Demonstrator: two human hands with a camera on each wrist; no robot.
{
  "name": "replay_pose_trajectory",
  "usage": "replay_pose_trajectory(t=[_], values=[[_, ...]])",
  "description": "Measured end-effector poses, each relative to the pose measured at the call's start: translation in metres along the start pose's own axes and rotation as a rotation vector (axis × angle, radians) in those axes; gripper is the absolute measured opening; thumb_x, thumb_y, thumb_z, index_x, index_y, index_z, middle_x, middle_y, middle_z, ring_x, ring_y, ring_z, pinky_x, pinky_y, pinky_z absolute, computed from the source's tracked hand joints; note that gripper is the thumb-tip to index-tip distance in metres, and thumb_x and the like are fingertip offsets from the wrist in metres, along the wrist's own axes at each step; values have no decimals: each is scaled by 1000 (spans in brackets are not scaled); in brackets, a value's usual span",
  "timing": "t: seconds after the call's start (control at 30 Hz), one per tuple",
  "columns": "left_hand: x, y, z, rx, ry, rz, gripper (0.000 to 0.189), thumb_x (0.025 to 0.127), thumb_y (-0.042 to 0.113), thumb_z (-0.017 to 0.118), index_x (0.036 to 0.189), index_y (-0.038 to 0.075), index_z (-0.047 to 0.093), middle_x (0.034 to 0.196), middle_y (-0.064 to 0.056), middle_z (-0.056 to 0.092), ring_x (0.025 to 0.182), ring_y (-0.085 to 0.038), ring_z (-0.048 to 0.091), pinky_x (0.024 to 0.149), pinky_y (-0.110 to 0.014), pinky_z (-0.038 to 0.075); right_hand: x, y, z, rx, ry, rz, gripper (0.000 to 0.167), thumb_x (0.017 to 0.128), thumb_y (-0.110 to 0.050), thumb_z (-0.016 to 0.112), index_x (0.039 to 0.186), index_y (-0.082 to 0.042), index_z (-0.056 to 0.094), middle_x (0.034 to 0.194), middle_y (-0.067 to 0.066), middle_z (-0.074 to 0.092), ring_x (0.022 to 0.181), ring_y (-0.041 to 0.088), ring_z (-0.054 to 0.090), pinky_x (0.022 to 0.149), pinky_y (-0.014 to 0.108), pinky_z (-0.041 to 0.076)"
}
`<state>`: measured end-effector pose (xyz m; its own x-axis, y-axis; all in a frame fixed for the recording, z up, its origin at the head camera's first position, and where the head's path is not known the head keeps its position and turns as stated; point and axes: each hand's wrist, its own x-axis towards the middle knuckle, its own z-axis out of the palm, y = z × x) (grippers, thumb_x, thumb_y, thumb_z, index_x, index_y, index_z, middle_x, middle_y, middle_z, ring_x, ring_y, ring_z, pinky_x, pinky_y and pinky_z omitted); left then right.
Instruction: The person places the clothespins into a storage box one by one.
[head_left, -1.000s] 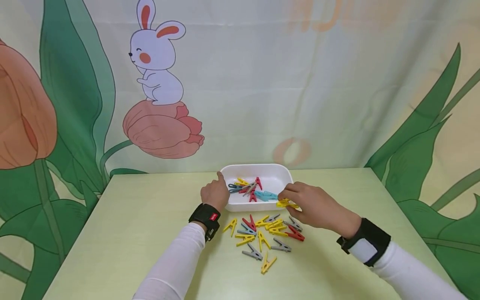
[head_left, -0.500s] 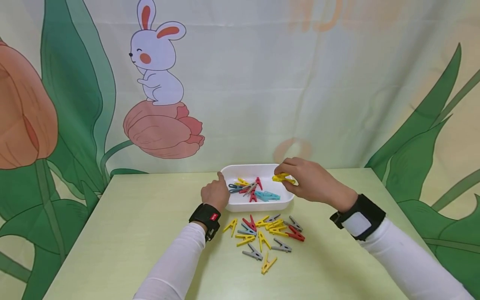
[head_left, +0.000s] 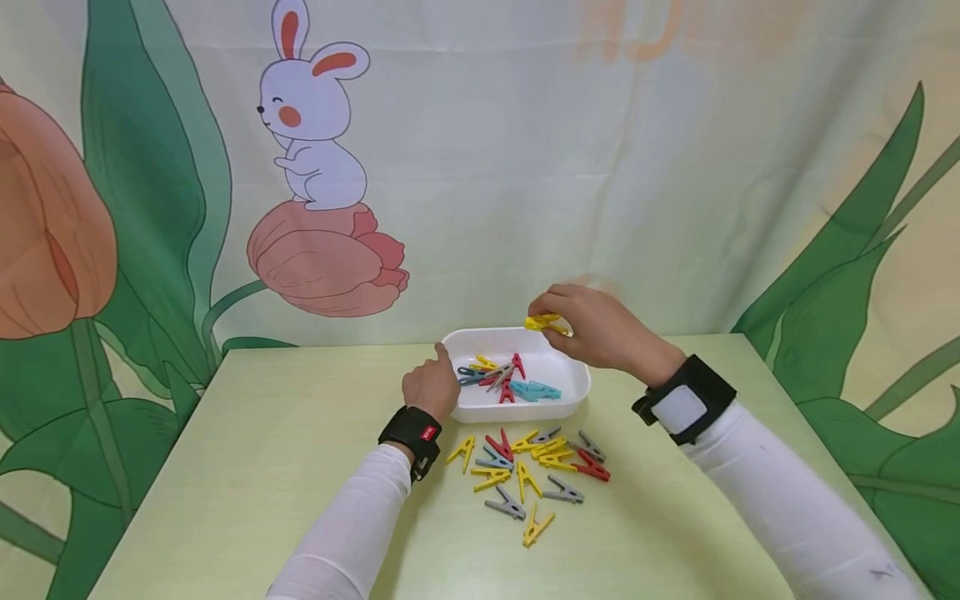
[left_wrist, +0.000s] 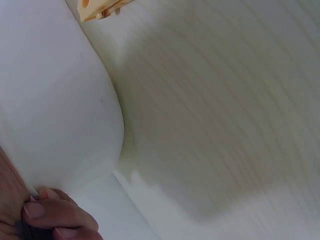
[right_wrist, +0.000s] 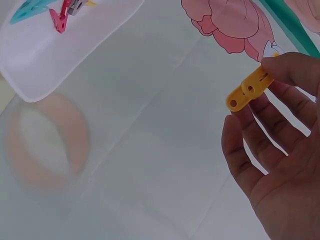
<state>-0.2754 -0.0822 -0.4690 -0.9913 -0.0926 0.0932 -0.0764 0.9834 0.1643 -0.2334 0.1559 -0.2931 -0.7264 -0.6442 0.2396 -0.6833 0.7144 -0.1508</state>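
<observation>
On pale table (head_left: 300, 467), clothespins (head_left: 550, 448), rabbit backdrop (head_left: 480, 183) behind

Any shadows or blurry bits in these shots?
Head view: a soft shadow on the table beside the left sleeve; left wrist view: a broad, soft-edged shadow spreads over the table; right wrist view: the backdrop's orange ring looks hazy, while the yellow clothespin in the right hand is fairly clear.

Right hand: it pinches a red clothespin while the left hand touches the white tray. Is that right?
Not quite: the clothespin is yellow, not red, as the right wrist view shows. The right hand does pinch it, and the left hand touches the white tray.
</observation>
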Motion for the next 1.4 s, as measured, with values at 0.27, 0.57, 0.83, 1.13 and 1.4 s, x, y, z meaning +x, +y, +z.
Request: replay_pose_trajectory(t=[0.27, 0.57, 0.83, 1.13, 1.4], values=[[0, 0, -3, -4, -7, 2, 59, 96, 21, 55, 150, 1, 37, 85, -15, 70, 65, -26, 64, 63, -40, 53, 23, 10, 14, 17, -31, 62, 29, 92, -19, 65, 120, -11, 66, 116, 6, 67, 104, 25, 63, 90, 39, 53], [-1, 1, -2, 2, 5, 10, 58, 97, 21, 54, 149, 1, 38, 85, -15, 70, 66, -27, 65, 63, -40, 53, 39, 30, 49, 46, -100, 145, 28, 93, -18, 64, 119, -10, 67, 115, 7, 67, 105, 25, 63, 95, 41, 52], [-2, 2, -3, -1, 9, 5, 57, 97, 20, 54, 148, 0, 39, 78, -14, 68, 62, -26, 62, 61, -40, 52, 47, 35, 81, 31, -175, 215, 28, 91, -17, 67, 118, -12, 67, 114, 7, 67, 100, 25, 62, 94, 40, 52], [10, 8, 1, 1, 26, -15, 58, 96, 20, 55, 149, 0, 39, 75, -13, 67, 60, -25, 60, 58, -38, 50, 64, 53, 117, -8, -239, 219, 28, 90, -19, 70, 118, -14, 68, 115, 6, 69, 98, 24, 62, 95, 39, 51], [25, 12, 5, 1, 55, -58, 59, 96, 21, 56, 148, 0, 39, 77, -13, 68, 60, -25, 61, 59, -39, 51, 80, 66, 126, -15, -248, 213, 45, 89, -26, 72, 132, -18, 60, 133, 7, 62, 118, 28, 58, 105, 45, 46]])
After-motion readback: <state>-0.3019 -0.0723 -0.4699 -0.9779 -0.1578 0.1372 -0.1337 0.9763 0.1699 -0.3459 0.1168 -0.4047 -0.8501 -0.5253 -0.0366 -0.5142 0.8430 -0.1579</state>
